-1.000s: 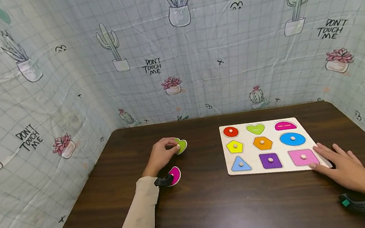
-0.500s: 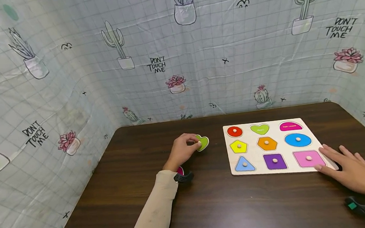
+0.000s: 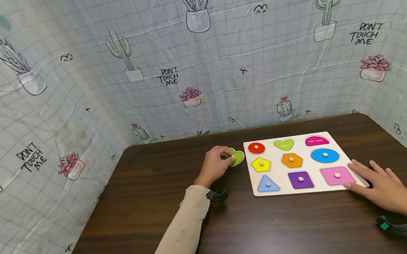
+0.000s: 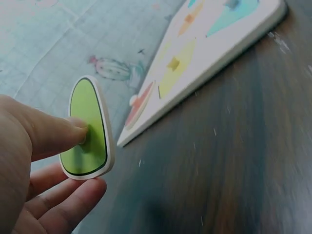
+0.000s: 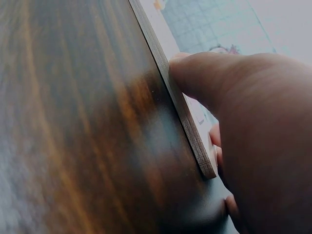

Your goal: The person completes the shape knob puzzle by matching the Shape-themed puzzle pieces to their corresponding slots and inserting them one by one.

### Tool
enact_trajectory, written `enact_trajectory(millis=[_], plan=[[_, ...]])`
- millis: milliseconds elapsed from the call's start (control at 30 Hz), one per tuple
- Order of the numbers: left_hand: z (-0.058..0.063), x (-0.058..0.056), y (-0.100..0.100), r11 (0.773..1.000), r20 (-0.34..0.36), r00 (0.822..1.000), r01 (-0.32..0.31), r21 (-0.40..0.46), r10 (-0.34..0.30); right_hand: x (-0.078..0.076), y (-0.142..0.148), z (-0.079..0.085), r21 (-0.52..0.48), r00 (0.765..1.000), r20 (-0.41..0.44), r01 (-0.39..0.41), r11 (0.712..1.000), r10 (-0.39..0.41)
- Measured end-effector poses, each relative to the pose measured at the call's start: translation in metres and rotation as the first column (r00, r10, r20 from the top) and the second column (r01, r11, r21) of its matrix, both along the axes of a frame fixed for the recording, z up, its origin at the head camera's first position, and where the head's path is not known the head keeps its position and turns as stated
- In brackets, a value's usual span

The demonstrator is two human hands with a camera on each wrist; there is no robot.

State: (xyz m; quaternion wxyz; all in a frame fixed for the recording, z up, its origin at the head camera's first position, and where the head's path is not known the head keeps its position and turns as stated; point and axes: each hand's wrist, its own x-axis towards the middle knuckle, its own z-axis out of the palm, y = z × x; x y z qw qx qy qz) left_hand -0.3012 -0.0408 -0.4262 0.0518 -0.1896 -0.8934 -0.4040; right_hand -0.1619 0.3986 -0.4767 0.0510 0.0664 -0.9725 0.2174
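My left hand pinches a green heart puzzle piece just left of the white peg puzzle board. In the left wrist view the heart piece stands on edge, with the thumb at its middle and other fingers behind it; its knob is mostly hidden. My right hand rests with extended fingers at the board's near right corner. In the right wrist view the thumb lies on the edge of the board. The board's heart slot and half-round slot show no knobs.
Knobbed pieces fill the other slots, among them a red circle, a blue oval and a purple square. The dark wooden table meets a cactus-print cloth at the back and sides.
My left hand has carried the heart piece rightward, from the table's left side to near the board. The magenta half-round piece on the table is now hidden by the left arm. The right hand stays put.
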Motion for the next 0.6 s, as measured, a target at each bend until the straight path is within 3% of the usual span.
enact_trajectory(millis=[300, 600], plan=[[0.006, -0.012, 0.039, 1.000, -0.006, 1.000, 0.007, 0.021, -0.006, 0.001, 0.003, 0.001, 0.011, 1.000, -0.011, 0.010, 1.000, -0.010], [0.004, -0.008, 0.064, 0.999, 0.033, 0.999, -0.024, 0.031, 0.023, 0.001, 0.000, 0.001, -0.020, 1.000, 0.012, -0.011, 1.000, 0.011]])
